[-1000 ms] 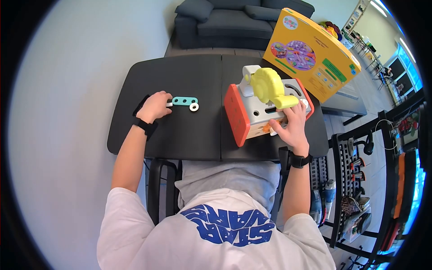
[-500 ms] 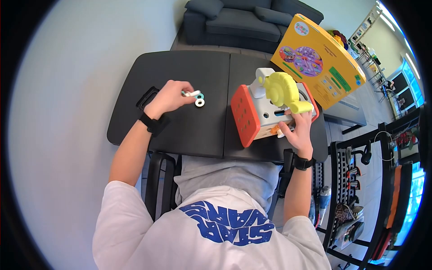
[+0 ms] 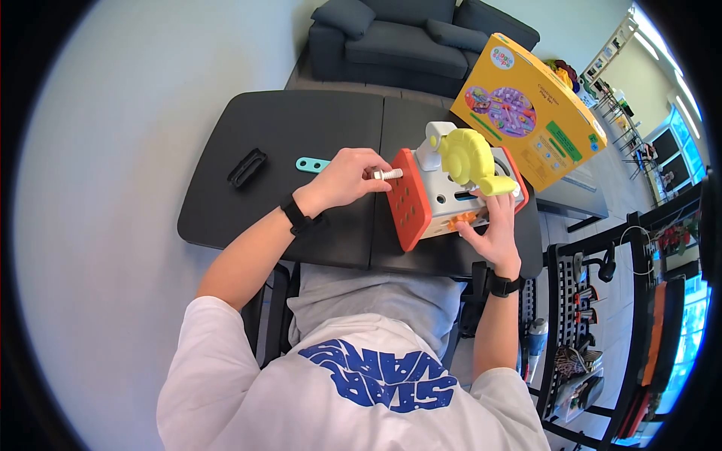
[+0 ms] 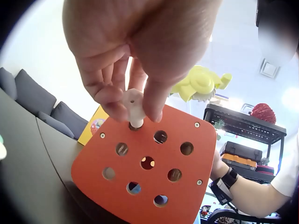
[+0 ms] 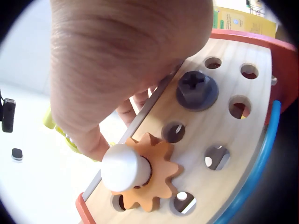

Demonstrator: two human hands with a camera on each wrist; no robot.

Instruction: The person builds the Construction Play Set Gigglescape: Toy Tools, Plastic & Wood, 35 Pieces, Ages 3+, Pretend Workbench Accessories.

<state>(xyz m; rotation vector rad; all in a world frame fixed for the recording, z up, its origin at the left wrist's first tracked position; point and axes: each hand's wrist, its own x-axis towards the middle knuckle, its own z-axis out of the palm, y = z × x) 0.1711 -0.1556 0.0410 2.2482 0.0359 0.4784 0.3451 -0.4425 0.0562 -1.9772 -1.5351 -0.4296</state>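
Note:
My left hand (image 3: 344, 179) pinches a white toy bolt (image 3: 388, 174) between thumb and fingertips. In the left wrist view the bolt's shank is at the top hole of the red side panel (image 4: 154, 186), its head facing the camera. The panel belongs to a toy workbench (image 3: 432, 188) with a grey top, pale wooden front and yellow part (image 3: 470, 156). My right hand (image 3: 496, 233) holds the bench's front top edge, fingers over the top. Near its thumb is an orange gear (image 5: 159, 170) with a white peg (image 5: 125, 168) through it; a dark bolt (image 5: 197, 91) sits farther along.
On the black table (image 3: 278, 203) lie a turquoise strip with holes (image 3: 311, 164), partly behind my left hand, and a black oblong frame (image 3: 247, 167). A yellow box (image 3: 526, 113) stands behind the bench. A sofa (image 3: 406, 45) is beyond, and a black rack (image 3: 571, 316) stands at right.
My left hand has carried the white bolt rightward from near the turquoise strip to the red panel. The white ring beside the strip is now hidden in the head view. My right hand stays on the workbench.

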